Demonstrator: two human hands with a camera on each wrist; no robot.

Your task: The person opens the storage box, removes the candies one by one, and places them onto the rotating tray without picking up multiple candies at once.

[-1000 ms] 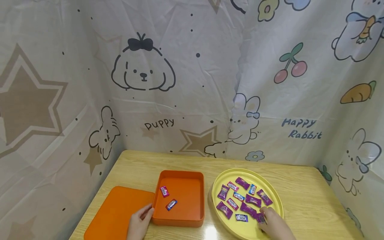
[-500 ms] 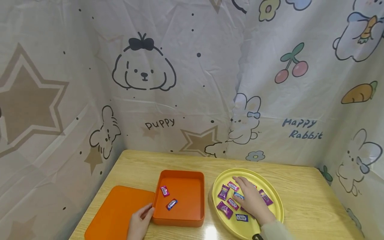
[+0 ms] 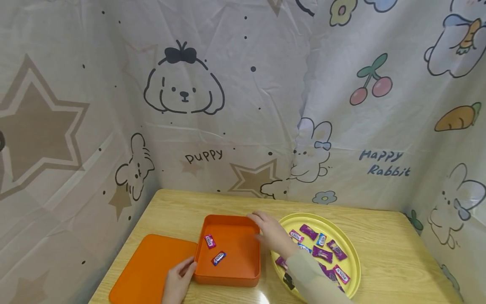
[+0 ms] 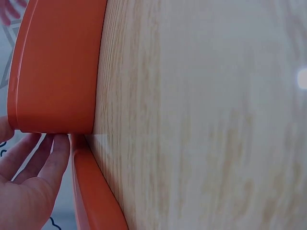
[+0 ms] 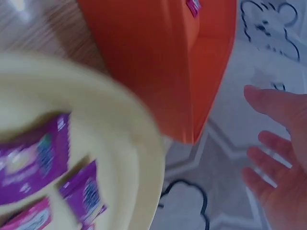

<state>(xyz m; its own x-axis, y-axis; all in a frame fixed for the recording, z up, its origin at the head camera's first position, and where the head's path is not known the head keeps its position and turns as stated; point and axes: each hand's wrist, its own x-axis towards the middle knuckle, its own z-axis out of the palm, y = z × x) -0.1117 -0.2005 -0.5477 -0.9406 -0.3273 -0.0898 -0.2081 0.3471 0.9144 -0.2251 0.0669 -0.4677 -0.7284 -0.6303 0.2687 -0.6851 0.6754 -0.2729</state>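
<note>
My left hand (image 3: 177, 278) holds the orange box (image 3: 239, 280) at its left wall. In the left wrist view, the thumb tip reaches over the rim while the other fingertips lie against the outer wall. Inside the box are a pink candy (image 3: 210, 241) and a blue candy (image 3: 218, 258). My right hand (image 3: 273, 234) hovers at the box's right rim near the far corner. Its fingers (image 5: 268, 163) are spread with nothing between them in the right wrist view. The round yellow tray (image 3: 355, 270) carries several purple, pink and blue wrapped candies, partly hidden by my right forearm.
A flat orange lid (image 3: 152, 266) lies on the wooden table (image 3: 383, 249) left of the box. A printed cloth (image 3: 250, 126) hangs behind the table and down both sides.
My right hand has gone from the tray's near right side, where it touched a purple candy, across the tray to the box's right rim. My left hand has stayed at the box.
</note>
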